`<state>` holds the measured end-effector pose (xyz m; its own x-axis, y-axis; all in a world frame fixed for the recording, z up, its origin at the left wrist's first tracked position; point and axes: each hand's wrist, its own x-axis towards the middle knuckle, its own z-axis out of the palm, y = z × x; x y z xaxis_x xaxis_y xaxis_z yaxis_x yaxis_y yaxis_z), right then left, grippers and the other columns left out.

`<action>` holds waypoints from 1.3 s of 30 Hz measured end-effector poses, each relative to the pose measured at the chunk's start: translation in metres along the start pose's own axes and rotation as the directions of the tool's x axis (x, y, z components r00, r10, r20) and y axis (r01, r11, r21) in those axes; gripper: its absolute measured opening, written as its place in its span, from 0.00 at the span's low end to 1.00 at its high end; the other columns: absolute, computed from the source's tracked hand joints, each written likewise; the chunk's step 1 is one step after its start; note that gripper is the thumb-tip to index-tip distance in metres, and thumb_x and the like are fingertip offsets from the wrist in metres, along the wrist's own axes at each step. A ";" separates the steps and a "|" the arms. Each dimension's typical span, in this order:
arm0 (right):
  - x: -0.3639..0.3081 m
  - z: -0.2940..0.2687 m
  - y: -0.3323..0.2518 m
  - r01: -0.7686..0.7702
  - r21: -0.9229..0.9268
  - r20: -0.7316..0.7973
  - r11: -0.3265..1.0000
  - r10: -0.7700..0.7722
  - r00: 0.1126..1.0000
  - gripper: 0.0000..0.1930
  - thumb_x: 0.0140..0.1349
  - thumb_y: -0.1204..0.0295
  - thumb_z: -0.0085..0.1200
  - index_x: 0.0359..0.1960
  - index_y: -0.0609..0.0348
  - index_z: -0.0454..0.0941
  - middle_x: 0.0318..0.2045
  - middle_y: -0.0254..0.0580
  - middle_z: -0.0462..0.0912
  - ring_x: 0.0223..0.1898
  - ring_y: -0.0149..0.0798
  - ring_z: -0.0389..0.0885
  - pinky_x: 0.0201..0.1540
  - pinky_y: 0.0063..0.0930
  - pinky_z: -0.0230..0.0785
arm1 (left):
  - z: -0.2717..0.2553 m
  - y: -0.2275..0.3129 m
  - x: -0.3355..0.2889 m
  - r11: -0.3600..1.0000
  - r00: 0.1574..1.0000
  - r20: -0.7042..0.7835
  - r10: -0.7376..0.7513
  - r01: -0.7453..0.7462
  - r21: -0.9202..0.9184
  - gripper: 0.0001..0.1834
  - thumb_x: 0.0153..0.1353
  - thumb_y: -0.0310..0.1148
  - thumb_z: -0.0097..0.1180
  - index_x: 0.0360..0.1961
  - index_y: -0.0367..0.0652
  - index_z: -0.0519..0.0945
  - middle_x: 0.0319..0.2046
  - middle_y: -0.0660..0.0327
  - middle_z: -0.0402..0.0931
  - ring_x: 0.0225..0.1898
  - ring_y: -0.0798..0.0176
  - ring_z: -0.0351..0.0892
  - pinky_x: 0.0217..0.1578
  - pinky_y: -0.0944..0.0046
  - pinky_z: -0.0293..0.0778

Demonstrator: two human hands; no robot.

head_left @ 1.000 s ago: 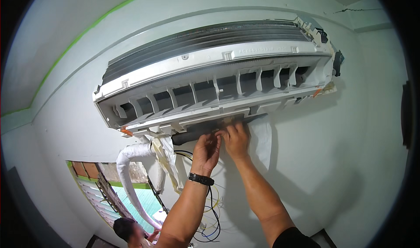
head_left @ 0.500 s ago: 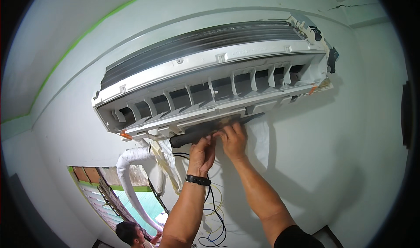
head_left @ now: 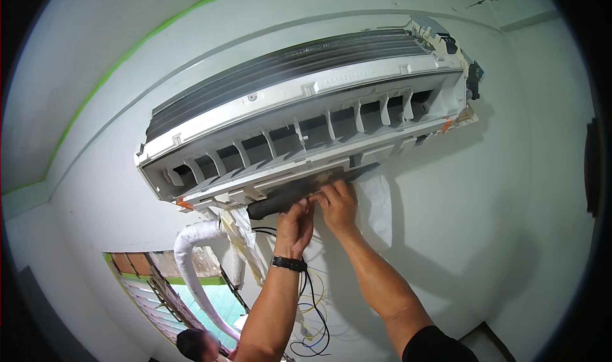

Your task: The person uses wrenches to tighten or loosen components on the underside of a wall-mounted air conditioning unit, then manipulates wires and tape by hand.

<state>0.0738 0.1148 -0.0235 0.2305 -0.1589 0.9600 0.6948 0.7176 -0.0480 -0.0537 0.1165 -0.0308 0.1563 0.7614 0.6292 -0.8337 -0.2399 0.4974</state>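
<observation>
A wall-mounted air conditioner indoor unit [head_left: 306, 94] hangs above my hands with its front cover off, baring the fins and the vanes of its outlet. Along its underside runs a black foam pipe insulation sleeve [head_left: 271, 207]. My left hand [head_left: 295, 229], with a watch on the wrist, is closed with its thumb and fingertips pinching the sleeve's lower edge. Just right of it my right hand [head_left: 336, 207] is bent over the same sleeve, fingertips curled against it. The two hands' fingertips nearly meet. What lies under the fingertips is partly hidden.
A white-wrapped pipe [head_left: 185, 253] curves down from the unit's left end to a window opening [head_left: 204, 292]. Loose black and yellow wires [head_left: 312, 311] dangle below my hands. A white sheet [head_left: 375, 202] hangs behind the sleeve. Another person [head_left: 201, 346] is at lower left.
My view has shifted slightly, so the unit sits a little further left. My hands stay at the same part of the sleeve. The other person appears lower, with the head turned.
</observation>
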 end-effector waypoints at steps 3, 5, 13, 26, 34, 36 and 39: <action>-0.006 0.001 0.007 -0.031 -0.003 -0.001 1.000 0.031 1.000 0.11 0.49 0.75 0.70 0.35 0.53 0.83 0.34 0.37 0.78 0.33 0.46 0.80 0.35 0.40 0.73 | 0.007 -0.007 -0.034 0.973 0.997 -0.044 -0.060 0.069 0.220 0.13 0.60 0.18 0.56 0.47 0.35 0.78 0.48 0.58 0.80 0.50 0.60 0.79 0.60 0.58 0.71; -0.012 -0.002 0.015 -0.062 0.043 0.016 0.997 0.062 0.998 0.11 0.49 0.72 0.71 0.35 0.52 0.84 0.35 0.34 0.79 0.35 0.45 0.80 0.37 0.40 0.73 | 0.057 0.010 -0.087 0.615 0.999 -0.031 -0.030 0.043 0.787 0.15 0.59 0.16 0.55 0.47 0.37 0.78 0.48 0.56 0.81 0.52 0.56 0.79 0.56 0.55 0.73; -0.011 0.004 0.006 -0.047 -0.019 -0.033 0.999 0.046 0.998 0.12 0.50 0.71 0.70 0.36 0.52 0.84 0.38 0.32 0.80 0.36 0.46 0.78 0.38 0.40 0.71 | 0.049 0.065 -0.038 -0.660 0.644 0.756 0.120 -0.517 0.545 0.23 0.55 0.23 0.58 0.55 0.39 0.75 0.48 0.49 0.76 0.49 0.41 0.75 0.53 0.49 0.71; -0.010 0.000 0.001 -0.090 0.037 -0.053 0.995 0.092 0.994 0.12 0.48 0.70 0.72 0.35 0.53 0.85 0.37 0.33 0.81 0.34 0.47 0.77 0.37 0.41 0.72 | 0.043 0.049 -0.029 -0.810 0.675 0.737 -0.036 -0.452 0.374 0.20 0.60 0.32 0.59 0.56 0.45 0.80 0.64 0.48 0.67 0.60 0.40 0.68 0.58 0.44 0.64; -0.007 -0.002 0.000 -0.100 0.077 -0.016 0.992 0.102 0.995 0.11 0.49 0.74 0.69 0.36 0.50 0.84 0.37 0.34 0.81 0.35 0.47 0.77 0.39 0.42 0.71 | 0.024 0.033 -0.007 -0.826 0.701 0.700 0.137 -0.309 0.471 0.14 0.60 0.30 0.53 0.48 0.44 0.77 0.47 0.49 0.72 0.50 0.42 0.70 0.57 0.41 0.61; -0.005 0.000 0.001 -0.098 0.076 -0.017 0.992 0.099 0.995 0.11 0.50 0.75 0.68 0.36 0.50 0.84 0.37 0.34 0.81 0.35 0.47 0.77 0.39 0.42 0.72 | 0.021 0.031 -0.005 -0.812 0.697 0.699 0.156 -0.313 0.493 0.14 0.60 0.30 0.54 0.48 0.45 0.78 0.46 0.49 0.72 0.49 0.42 0.70 0.57 0.41 0.61; -0.006 -0.001 0.005 -0.095 0.080 -0.016 0.992 0.097 0.995 0.10 0.50 0.75 0.68 0.36 0.50 0.84 0.38 0.34 0.81 0.35 0.48 0.77 0.39 0.42 0.72 | 0.024 0.030 -0.008 -0.801 0.612 0.774 0.164 -0.375 0.467 0.13 0.60 0.30 0.55 0.46 0.47 0.79 0.44 0.49 0.71 0.47 0.43 0.70 0.56 0.42 0.61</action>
<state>0.0764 0.1185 -0.0297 0.3075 -0.0995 0.9463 0.6129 0.7815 -0.1170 -0.0673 0.0884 -0.0066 0.3687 -0.0392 0.9287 0.8562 -0.3746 -0.3557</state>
